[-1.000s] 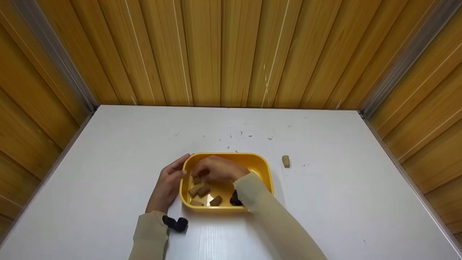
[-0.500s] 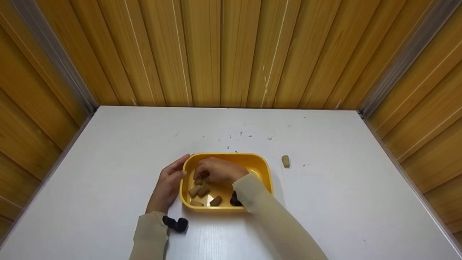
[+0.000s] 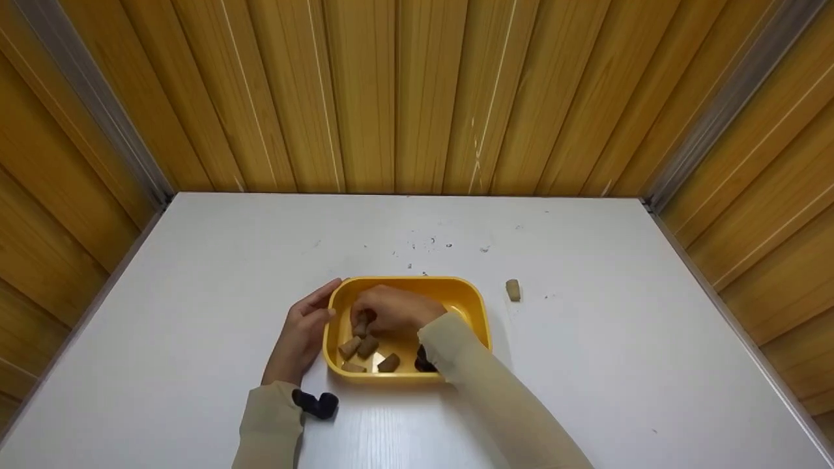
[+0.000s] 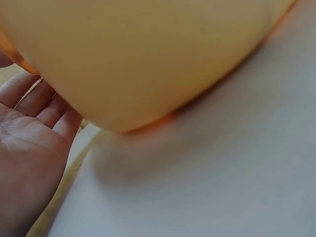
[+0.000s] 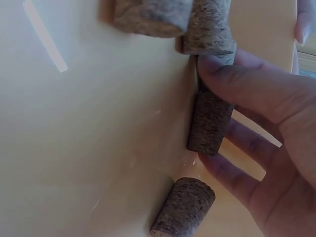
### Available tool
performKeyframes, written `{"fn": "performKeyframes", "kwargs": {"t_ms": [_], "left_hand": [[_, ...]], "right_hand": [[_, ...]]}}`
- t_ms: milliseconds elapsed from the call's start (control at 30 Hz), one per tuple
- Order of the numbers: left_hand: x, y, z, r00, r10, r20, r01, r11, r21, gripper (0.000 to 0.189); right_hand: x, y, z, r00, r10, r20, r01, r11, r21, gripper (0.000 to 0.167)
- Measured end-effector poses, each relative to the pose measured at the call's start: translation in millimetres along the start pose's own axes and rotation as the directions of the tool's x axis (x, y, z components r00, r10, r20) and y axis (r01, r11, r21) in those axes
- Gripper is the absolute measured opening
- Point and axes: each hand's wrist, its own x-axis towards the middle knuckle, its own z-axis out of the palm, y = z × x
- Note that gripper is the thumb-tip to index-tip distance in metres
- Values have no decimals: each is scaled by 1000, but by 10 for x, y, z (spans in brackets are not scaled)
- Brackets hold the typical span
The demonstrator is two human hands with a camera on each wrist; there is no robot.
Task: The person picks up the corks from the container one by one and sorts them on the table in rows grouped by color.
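A yellow plastic tray (image 3: 468,306) holds several brown corks, among them one cork (image 3: 389,363) near its front wall. My left hand (image 3: 300,335) holds the tray's left side, thumb at the rim and fingers along the outside wall. In the left wrist view those fingers (image 4: 37,101) lie behind the wall. Inside the tray, my right hand (image 3: 397,307) reaches to the left end. Its thumb and fingers pinch a cork (image 5: 211,123) there, as the right wrist view shows. Another cork (image 5: 210,27) sits right by the thumb tip, and a further cork (image 5: 183,207) lies apart.
A single cork (image 3: 513,290) lies on the white table (image 3: 606,326), right of the tray. Small dark marks dot the table behind the tray. Wood-patterned panels (image 3: 423,98) stand along the table's back and sides. A black wrist camera (image 3: 318,404) sits at the left sleeve.
In the tray, my right hand has shifted slightly toward me with the cork at its fingertips, close to the two corks in front. The left hand stays on the rim.
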Motion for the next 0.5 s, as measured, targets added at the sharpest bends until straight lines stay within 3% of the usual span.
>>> {"fn": "performKeyframes", "kwargs": {"t_ms": [233, 500], "left_hand": [[3, -9, 0, 1000, 2, -17, -2, 1000, 2, 55], [15, -20, -19, 999, -3, -34, 4, 1000, 18, 57]], "right_hand": [[11, 11, -14, 1000, 3, -29, -4, 1000, -20, 7], [-28, 35, -92, 996, 69, -60, -66, 997, 44, 12]]}}
